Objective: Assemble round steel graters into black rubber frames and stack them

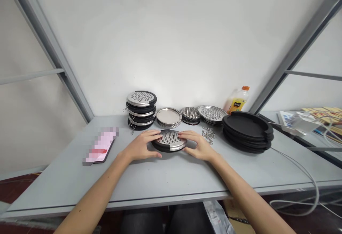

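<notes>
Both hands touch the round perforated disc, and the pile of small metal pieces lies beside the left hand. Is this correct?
Wrong hand: the head view shows the pile of small metal pieces beside the right hand, not the left hand. Both touch the disc.

The bare left forearm [108, 180] slants from seven o'clock, the bare right forearm [239, 184] from five, left hand [141, 145] and right hand [198, 147] facing inward, fingers [151, 133] curved.
</notes>
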Available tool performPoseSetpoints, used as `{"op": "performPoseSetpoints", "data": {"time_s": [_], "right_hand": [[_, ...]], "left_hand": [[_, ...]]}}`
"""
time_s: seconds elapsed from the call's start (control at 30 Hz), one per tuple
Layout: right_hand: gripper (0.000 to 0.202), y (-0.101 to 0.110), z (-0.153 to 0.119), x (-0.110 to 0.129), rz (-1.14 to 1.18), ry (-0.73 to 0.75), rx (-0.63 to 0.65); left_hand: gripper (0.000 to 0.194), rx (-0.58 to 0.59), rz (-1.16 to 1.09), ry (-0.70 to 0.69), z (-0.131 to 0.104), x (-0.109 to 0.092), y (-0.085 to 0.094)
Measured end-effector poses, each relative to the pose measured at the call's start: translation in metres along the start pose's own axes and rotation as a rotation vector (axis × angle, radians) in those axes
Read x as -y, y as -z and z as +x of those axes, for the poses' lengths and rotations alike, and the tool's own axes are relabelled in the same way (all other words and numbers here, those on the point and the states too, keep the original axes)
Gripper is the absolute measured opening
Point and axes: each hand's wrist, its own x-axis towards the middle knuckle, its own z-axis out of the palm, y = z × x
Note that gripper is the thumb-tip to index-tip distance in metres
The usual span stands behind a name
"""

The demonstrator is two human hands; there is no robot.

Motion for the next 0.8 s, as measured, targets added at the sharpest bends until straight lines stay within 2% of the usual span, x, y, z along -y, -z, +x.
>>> {"op": "performPoseSetpoints", "data": {"time_s": [0.07, 0.2, 0.37, 0.53, 0.8], "right_hand": [[0.043, -0.0010, 0.0000, -0.0007, -0.006, 0.001, 0.012], [0.051, -0.0016, -0.0007, -0.0023, -0.012, -0.010, 0.062], [0.086, -0.0029, -0.0033, -0.0054, -0.033, -0.071, 0.190], [0.081, -0.0052, -0.0032, -0.0036, -0.008, -0.089, 0.263], [0.080, -0.0062, -0.0021, -0.0026, -0.046, -0.071, 0.273]], "left_hand": [[0.075, 0.024, -0.020, 0.009, 0.0002, -0.0039, -0.0015], [0.069, 0.044, -0.029, 0.004, 0.0002, -0.0060, -0.0054], [0.072, 0.083, 0.027, -0.011, -0.0005, -0.0055, -0.0054], [0.075, 0.100, 0.042, 0.001, -0.0013, -0.0056, -0.0052], [0.077, 0.083, 0.023, -0.017, -0.0016, -0.0019, -0.0079]]}}
